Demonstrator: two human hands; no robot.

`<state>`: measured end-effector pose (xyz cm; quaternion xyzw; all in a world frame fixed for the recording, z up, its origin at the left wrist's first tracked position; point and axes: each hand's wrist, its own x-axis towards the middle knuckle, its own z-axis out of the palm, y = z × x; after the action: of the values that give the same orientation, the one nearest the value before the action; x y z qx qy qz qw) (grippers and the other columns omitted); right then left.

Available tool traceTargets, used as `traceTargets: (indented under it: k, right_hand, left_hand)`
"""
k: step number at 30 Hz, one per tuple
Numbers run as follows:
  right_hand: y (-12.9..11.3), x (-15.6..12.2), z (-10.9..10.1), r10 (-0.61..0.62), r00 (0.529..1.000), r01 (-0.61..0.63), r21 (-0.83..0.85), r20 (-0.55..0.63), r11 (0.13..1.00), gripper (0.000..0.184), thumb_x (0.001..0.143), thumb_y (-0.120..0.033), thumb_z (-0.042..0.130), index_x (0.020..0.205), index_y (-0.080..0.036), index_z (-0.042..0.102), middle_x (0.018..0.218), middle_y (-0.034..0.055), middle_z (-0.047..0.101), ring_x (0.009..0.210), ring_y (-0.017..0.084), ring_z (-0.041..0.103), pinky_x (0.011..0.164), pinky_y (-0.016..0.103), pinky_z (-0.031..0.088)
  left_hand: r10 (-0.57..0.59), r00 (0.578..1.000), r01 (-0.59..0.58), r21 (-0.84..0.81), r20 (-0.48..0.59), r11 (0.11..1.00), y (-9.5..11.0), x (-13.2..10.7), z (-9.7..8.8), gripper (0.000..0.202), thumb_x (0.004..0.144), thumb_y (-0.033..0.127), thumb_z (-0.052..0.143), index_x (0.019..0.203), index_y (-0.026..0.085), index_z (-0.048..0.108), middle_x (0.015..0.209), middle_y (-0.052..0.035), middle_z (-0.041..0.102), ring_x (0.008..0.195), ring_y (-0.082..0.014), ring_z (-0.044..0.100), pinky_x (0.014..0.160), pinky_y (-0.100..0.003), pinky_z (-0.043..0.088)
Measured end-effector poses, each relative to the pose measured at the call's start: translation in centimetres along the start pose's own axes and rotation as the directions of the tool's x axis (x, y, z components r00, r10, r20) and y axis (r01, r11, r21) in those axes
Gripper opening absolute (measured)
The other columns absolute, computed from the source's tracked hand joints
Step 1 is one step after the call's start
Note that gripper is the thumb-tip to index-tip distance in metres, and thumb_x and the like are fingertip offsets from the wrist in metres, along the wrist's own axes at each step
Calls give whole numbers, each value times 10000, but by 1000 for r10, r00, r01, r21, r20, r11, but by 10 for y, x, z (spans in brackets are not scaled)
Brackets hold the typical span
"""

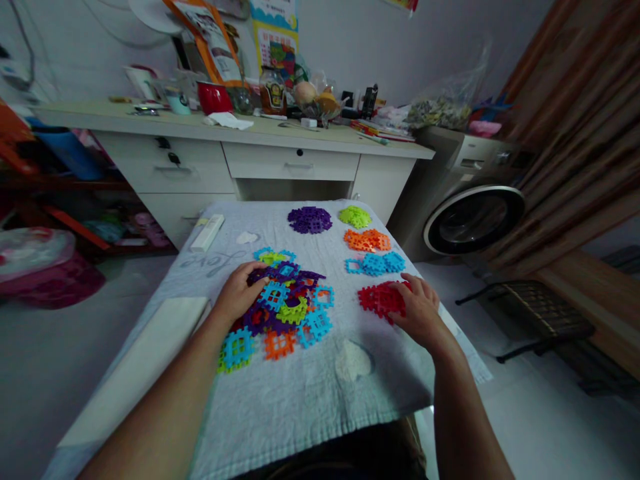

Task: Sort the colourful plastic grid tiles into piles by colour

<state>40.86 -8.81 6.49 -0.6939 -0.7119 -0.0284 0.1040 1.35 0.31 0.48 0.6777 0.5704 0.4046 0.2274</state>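
My left hand (243, 290) rests at the left edge of a mixed heap of plastic interlocking pieces (293, 311). Its thumb and fingers are apart and touch pieces there. The heap holds blue, purple, lime green, orange and red shapes, many of them square frames with toothed edges. On the right, my right hand (420, 307) lies against a group of red interlocking pieces (377, 299), thumb and index finger spread over its right side. Beyond it sit separate groups of blue pieces (375, 264), orange pieces (367, 239), lime green pieces (355, 216) and purple pieces (310, 220).
A pale cloth (320, 400) covers the table. Along its left side lie a small white box (207, 233) and a long white block (140, 367). Behind stands a cluttered white desk (295, 163), with a washing machine (465, 200) to its right.
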Motion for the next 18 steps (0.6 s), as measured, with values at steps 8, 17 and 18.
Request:
traceTargets:
  k: [8, 17, 18]
  right_hand:
    - [-27, 8, -3, -48, 997, 49, -3, 55, 999, 519, 714, -272, 724, 1221, -219, 626, 1468, 143, 393, 1345, 389, 309, 1074, 570, 259]
    - [-97, 30, 4, -351, 918, 318, 187, 183, 929, 545, 802, -263, 649, 1332, -190, 543, 1438, 109, 476, 1364, 332, 295, 1131, 530, 183]
    - [-102, 33, 6, -368, 909, 330, 203, 196, 922, 561, 799, -252, 644, 1344, -181, 531, 1429, 108, 488, 1359, 328, 302, 1133, 520, 183]
  left_hand:
    - [3, 1000, -3, 15, -8, 1000, 6, -1, -3, 405, 764, 418, 561, 1081, 178, 635, 1155, -88, 626, 1135, -273, 572, 1050, -432, 417]
    - [19, 1000, -19, 4, -13, 1000, 3, -1, -1, 379, 778, 408, 562, 1076, 186, 635, 1150, -84, 631, 1125, -264, 579, 1049, -436, 418]
    - [22, 1000, -22, 4, -14, 1000, 3, -1, -1, 377, 779, 407, 563, 1076, 187, 635, 1151, -83, 631, 1128, -264, 578, 1049, -437, 418]
